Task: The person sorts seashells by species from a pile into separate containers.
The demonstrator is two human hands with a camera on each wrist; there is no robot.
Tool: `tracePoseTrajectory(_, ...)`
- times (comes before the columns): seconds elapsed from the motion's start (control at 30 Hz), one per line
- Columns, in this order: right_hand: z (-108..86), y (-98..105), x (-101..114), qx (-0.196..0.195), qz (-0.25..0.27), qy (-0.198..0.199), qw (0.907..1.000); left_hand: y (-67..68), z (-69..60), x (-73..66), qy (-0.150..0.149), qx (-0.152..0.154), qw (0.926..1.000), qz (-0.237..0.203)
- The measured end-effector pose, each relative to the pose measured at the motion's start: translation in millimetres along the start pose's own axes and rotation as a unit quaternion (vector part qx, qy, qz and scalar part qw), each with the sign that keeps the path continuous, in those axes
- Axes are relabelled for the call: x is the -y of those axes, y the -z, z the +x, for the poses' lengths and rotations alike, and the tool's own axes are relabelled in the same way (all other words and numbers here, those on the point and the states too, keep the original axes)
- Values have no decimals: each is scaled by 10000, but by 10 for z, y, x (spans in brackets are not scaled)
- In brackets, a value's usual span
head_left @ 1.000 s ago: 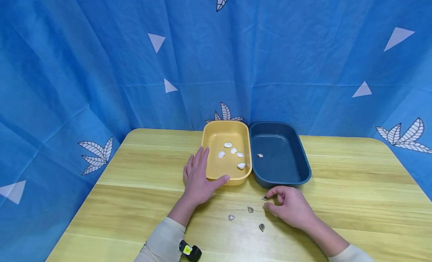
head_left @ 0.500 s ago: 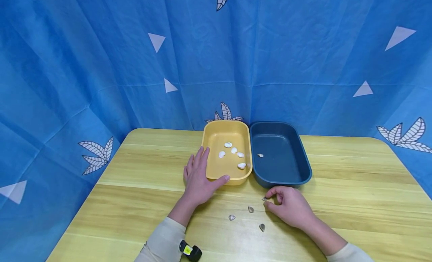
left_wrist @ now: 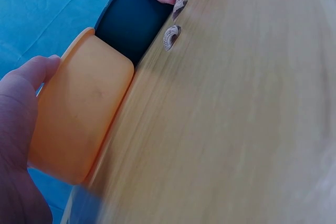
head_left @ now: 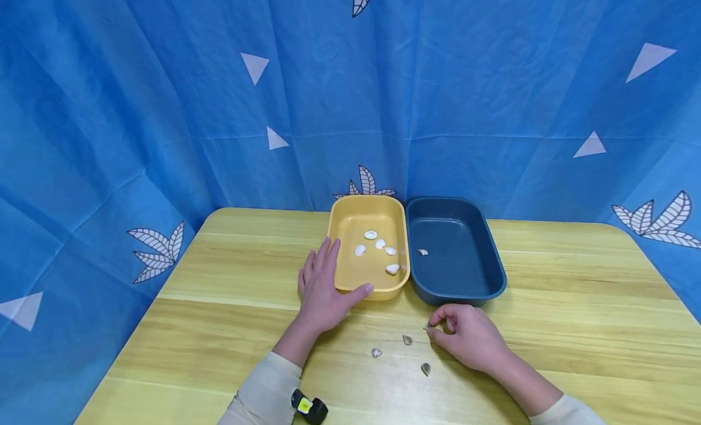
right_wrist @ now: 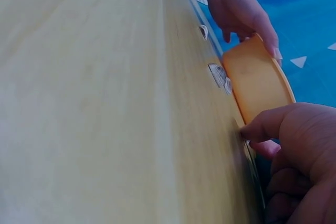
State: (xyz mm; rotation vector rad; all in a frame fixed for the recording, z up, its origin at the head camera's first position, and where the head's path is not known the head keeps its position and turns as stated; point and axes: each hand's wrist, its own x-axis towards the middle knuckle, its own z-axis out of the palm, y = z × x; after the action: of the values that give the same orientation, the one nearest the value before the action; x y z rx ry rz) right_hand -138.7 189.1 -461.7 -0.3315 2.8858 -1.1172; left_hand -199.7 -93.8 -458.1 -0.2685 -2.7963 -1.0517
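Observation:
In the head view my left hand (head_left: 323, 294) rests against the near left corner of a yellow tray (head_left: 353, 276), fingers extended along its side and thumb at the front rim. White shells (head_left: 380, 244) lie inside that tray. My right hand (head_left: 471, 337) is just in front of a dark blue tray (head_left: 457, 260), pinching a small shell (head_left: 426, 327) between thumb and index finger, low over the table. Nearby on the wood lie three loose greyish shells: one shell (head_left: 408, 340) beside the fingertips, another shell (head_left: 376, 352) to the left, and one shell (head_left: 425, 369) nearer.
The blue tray stands right against the yellow one and holds one small pale shell (head_left: 423, 252). Both trays sit at the back of a wooden table (head_left: 564, 315). Behind it hangs a blue curtain (head_left: 465, 96). A black device (head_left: 312, 408) is strapped to the left wrist.
My right thumb and index finger have closed on the small shell and drawn it slightly toward me. The left hand and both trays have stayed in place.

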Motion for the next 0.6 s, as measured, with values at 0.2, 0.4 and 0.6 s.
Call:
tracePoseTrajectory(0.2,0,4,-10,17,104,-18,9999,2,2,-4,34,51,10000,42)
tracePoseTrajectory(0.4,14,14,-3,109,53,-1,9999,1,5,-7,51,45,10000,68)
tracePoseTrajectory(0.6,14,23,1,197,149,2,9997,-5,6,-7,34,20,10000,37)
